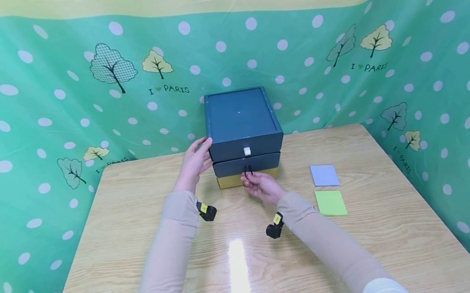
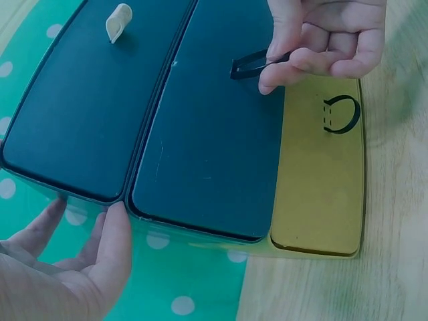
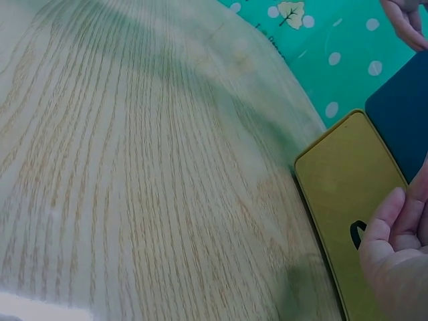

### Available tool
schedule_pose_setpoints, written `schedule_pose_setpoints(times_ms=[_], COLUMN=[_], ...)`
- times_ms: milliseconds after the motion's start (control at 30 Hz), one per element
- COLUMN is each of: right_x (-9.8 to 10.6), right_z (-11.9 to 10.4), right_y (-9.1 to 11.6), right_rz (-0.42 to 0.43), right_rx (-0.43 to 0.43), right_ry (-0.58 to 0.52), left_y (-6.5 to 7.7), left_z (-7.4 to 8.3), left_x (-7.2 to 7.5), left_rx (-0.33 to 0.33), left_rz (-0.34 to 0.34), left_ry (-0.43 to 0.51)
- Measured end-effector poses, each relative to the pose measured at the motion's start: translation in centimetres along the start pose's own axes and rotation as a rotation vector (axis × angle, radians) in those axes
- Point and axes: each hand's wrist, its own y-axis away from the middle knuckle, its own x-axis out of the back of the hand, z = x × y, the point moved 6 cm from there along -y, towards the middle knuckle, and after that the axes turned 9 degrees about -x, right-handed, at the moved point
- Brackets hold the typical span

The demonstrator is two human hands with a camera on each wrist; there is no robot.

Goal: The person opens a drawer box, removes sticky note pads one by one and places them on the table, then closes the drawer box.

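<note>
A small cabinet [image 1: 237,114] of stacked drawers stands at the back of the table. Its dark blue top drawer [image 2: 73,93] has a white tab [image 1: 247,151], while the dark blue middle drawer [image 2: 200,134] and the yellow bottom drawer [image 2: 314,194] have black loops. My right hand [image 1: 264,187] pinches the middle drawer's black loop [image 2: 249,65] between thumb and fingers. Just below hangs the bottom drawer's loop [image 2: 354,114], free of the hand. Against the cabinet's left side, near the top drawer, rests my left hand [image 1: 196,162], its fingers extended.
To the right of the cabinet lie a blue paper square [image 1: 324,175] and a green paper square [image 1: 331,203] on the wooden table [image 1: 143,255]. A green dotted curtain [image 1: 126,120] hangs close behind the cabinet and along both sides.
</note>
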Motion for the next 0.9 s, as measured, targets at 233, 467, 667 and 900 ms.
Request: schedule_pose_setpoints(times_ms=[233,467,667,900], right_x=[-0.14,-0.22,-0.28,-0.34], right_z=[-0.12,-0.25,-0.36,-0.38], right_y=[-0.02,-0.16,-0.25,-0.28], right_rz=[-0.016,-0.022,0.004,-0.007], right_rx=[0.01,0.007,0.005,-0.003], right_ry=[0.006,-0.023,-0.02,-0.027], left_y=[0.03,-0.05,-0.11,-0.08], left_z=[-0.03,-0.05,-0.1,-0.11], left_x=[0.03,0.01,0.01,0.07], left_rx=[-0.004,-0.005,-0.006,-0.004], left_rz=[-0.006,-0.002,-0.001,0.002], left_ry=[-0.001,0.0,0.006,0.002])
